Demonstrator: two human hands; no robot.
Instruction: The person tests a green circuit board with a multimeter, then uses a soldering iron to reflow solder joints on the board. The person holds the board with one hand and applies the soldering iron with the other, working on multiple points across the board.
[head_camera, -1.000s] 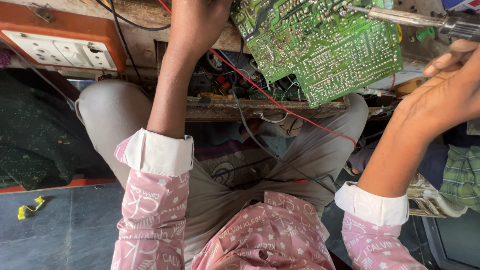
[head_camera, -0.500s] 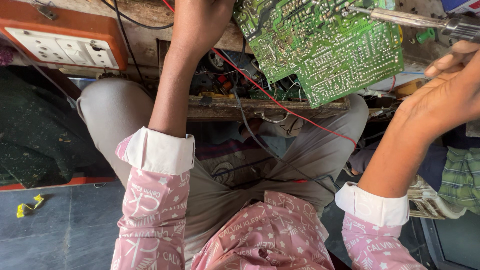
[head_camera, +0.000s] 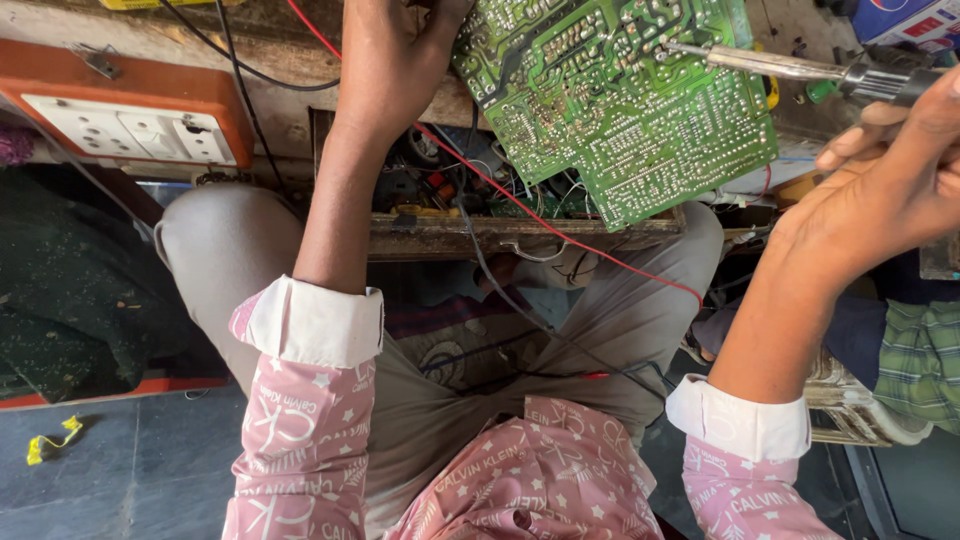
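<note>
A green circuit board (head_camera: 625, 100) is tilted up at the top middle, solder side toward me. My left hand (head_camera: 395, 60) grips its left edge. My right hand (head_camera: 890, 185) at the right edge holds a soldering iron (head_camera: 800, 68) whose metal tip rests on the board's upper right area. A red wire (head_camera: 560, 225) and a grey wire run from under the board down across my lap.
An orange switchboard with white sockets (head_camera: 130, 125) sits at the top left. A wooden tray of parts (head_camera: 520, 235) lies under the board. A person in a green checked shirt (head_camera: 920, 360) is at the right. A yellow scrap (head_camera: 50, 440) lies on the floor.
The view has shifted slightly; the board, both hands and the iron keep nearly the same positions.
</note>
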